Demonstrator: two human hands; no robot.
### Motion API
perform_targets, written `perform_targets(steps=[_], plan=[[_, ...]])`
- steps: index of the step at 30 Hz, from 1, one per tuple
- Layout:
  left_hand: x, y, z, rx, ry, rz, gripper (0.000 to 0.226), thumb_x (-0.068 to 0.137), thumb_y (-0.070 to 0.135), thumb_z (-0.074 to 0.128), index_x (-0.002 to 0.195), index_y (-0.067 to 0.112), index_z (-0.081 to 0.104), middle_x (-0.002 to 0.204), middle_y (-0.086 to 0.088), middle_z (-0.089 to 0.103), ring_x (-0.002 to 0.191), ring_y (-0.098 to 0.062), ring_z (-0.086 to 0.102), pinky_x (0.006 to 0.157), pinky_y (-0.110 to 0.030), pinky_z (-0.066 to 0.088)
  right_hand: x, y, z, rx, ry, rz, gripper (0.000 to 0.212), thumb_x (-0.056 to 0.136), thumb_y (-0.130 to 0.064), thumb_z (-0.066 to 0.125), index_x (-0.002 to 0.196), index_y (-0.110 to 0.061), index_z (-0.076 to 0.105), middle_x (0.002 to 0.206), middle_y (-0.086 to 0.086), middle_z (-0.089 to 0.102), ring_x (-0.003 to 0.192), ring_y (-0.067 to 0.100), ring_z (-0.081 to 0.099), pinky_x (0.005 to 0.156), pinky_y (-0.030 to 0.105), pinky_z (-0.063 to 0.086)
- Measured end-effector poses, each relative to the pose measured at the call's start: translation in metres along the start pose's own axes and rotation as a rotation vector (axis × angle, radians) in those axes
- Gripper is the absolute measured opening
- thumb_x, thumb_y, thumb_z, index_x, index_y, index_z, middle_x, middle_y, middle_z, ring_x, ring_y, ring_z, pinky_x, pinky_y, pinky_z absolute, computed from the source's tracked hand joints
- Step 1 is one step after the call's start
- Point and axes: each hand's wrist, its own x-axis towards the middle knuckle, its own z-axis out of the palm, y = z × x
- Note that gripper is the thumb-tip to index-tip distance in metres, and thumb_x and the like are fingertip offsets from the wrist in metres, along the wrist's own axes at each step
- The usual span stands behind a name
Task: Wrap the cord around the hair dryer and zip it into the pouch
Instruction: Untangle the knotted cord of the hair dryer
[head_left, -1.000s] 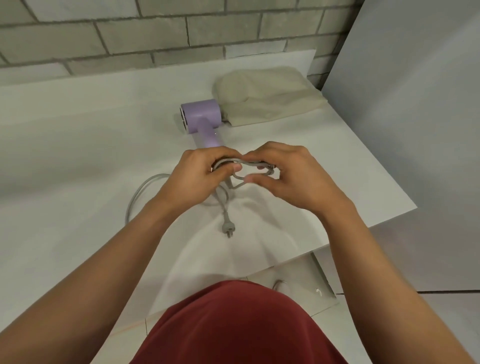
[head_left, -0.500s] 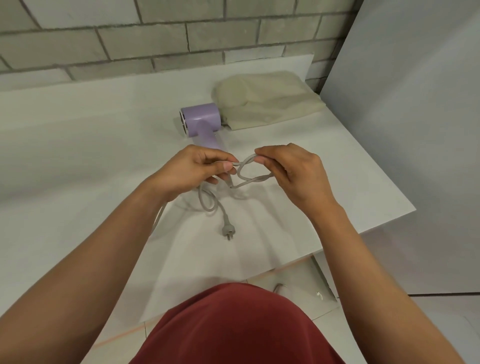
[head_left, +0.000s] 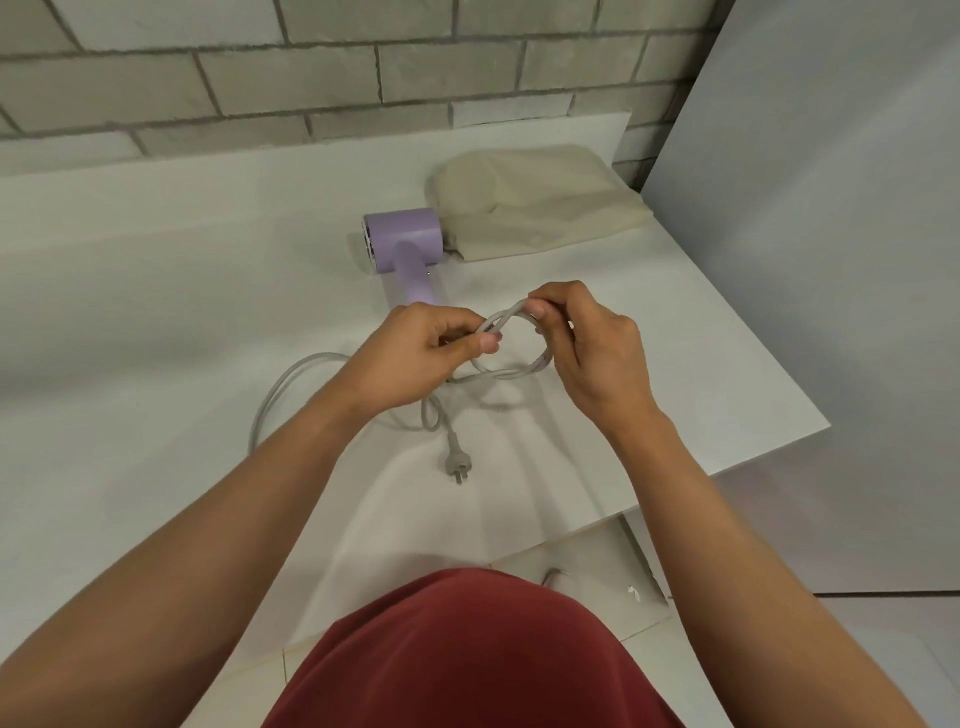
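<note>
While the lilac hair dryer lies on its side on the white worktop at about twelve o'clock from the hands, handle pointing back toward the person, the step in hand looks like gathering the cord, not yet winding it on the dryer. The left hand is closed, pinching the grey cord between thumb and fingers; the right hand pinches the top of a small loop of it, held just above the worktop between the two hands. A slack bight of cord lies on the worktop at nine o'clock from the hands, and the plug rests at six o'clock, free. The beige pouch sits at about one o'clock, touching the dryer's head; whether its zip is open cannot be told. I judge the next move calls for drawing in the slack and plug, then carrying the coil to the handle before the pouch is touched.
</note>
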Motion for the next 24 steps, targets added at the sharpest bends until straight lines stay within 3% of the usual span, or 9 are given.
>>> perform_targets(steps=[2,4,6,8,11,14,17,20,24], plan=[[0.001,0.0,-0.004,-0.052,-0.019,-0.034,0.018,0.096,0.048,0.065,0.104,0.036,0.076,0.094,0.002,0.079,0.091,-0.027,0.073,0.091,-0.055,0.055,0.002,0.004,-0.001,-0.05,-0.029,0.051,0.03,0.108,-0.046,0.045,0.114,-0.023,0.063,0.096,-0.005,0.073,0.086,0.02,0.065,0.065,0.046,0.056],[0.002,-0.002,-0.007,-0.092,-0.025,-0.062,0.014,0.101,0.037,0.064,0.112,0.032,0.07,0.097,0.012,0.08,0.098,-0.01,0.074,0.097,-0.051,0.054,0.003,0.006,-0.004,-0.152,-0.028,-0.03,0.023,0.106,-0.033,0.055,0.123,-0.023,0.068,0.11,-0.006,0.073,0.098,0.022,0.061,0.065,0.044,0.058],[0.003,-0.004,-0.008,-0.13,-0.045,-0.074,0.013,0.103,0.032,0.062,0.115,0.03,0.065,0.099,0.011,0.08,0.103,-0.008,0.073,0.102,-0.051,0.052,0.006,0.001,-0.007,-0.237,-0.062,-0.212,0.04,0.099,-0.009,0.061,0.137,-0.022,0.065,0.126,-0.004,0.068,0.1,0.025,0.054,0.059,0.037,0.053],[0.004,-0.006,-0.008,-0.154,-0.068,-0.084,0.013,0.104,0.031,0.06,0.116,0.029,0.061,0.101,0.008,0.08,0.106,-0.01,0.073,0.105,-0.053,0.05,0.008,-0.006,-0.01,-0.279,-0.114,-0.391,0.058,0.086,0.005,0.058,0.137,-0.022,0.066,0.128,-0.003,0.067,0.095,0.025,0.049,0.056,0.031,0.044],[0.004,-0.005,-0.008,-0.196,-0.051,-0.079,0.011,0.105,0.03,0.059,0.115,0.025,0.06,0.101,0.003,0.08,0.105,-0.009,0.073,0.107,-0.049,0.05,0.012,-0.012,-0.014,-0.321,-0.152,-0.45,0.045,0.085,-0.006,0.056,0.124,-0.02,0.074,0.118,-0.005,0.071,0.09,0.025,0.049,0.057,0.028,0.04],[0.004,-0.001,-0.006,-0.194,-0.035,-0.089,0.008,0.105,0.03,0.058,0.112,0.025,0.06,0.101,0.004,0.08,0.103,-0.007,0.073,0.098,-0.044,0.052,0.015,-0.009,-0.013,-0.357,-0.12,-0.412,0.022,0.094,-0.025,0.069,0.112,-0.019,0.078,0.109,-0.006,0.073,0.089,0.027,0.055,0.059,0.028,0.042],[0.003,0.002,-0.004,-0.156,-0.042,-0.079,0.01,0.106,0.031,0.056,0.11,0.025,0.062,0.104,0.008,0.079,0.101,-0.01,0.074,0.091,-0.044,0.053,0.018,-0.006,-0.013,-0.37,-0.054,-0.41,0.021,0.099,-0.035,0.065,0.097,-0.018,0.078,0.094,-0.007,0.075,0.091,0.028,0.06,0.062,0.034,0.048],[0.0,0.004,-0.006,-0.142,-0.038,-0.079,0.017,0.108,0.031,0.052,0.114,0.025,0.066,0.11,0.012,0.077,0.099,-0.011,0.073,0.085,-0.044,0.056,0.017,-0.01,-0.013,-0.275,-0.025,-0.306,0.026,0.103,-0.038,0.061,0.097,-0.018,0.076,0.087,-0.008,0.074,0.094,0.023,0.061,0.061,0.029,0.045],[-0.007,-0.009,-0.014,-0.124,0.024,-0.097,0.018,0.105,0.033,0.058,0.108,0.024,0.073,0.104,0.007,0.078,0.096,-0.02,0.073,0.094,-0.05,0.057,0.016,-0.016,-0.016,0.002,0.077,-0.046,0.021,0.103,-0.034,0.063,0.101,-0.015,0.072,0.097,-0.012,0.072,0.1,0.017,0.06,0.069,0.037,0.054]])
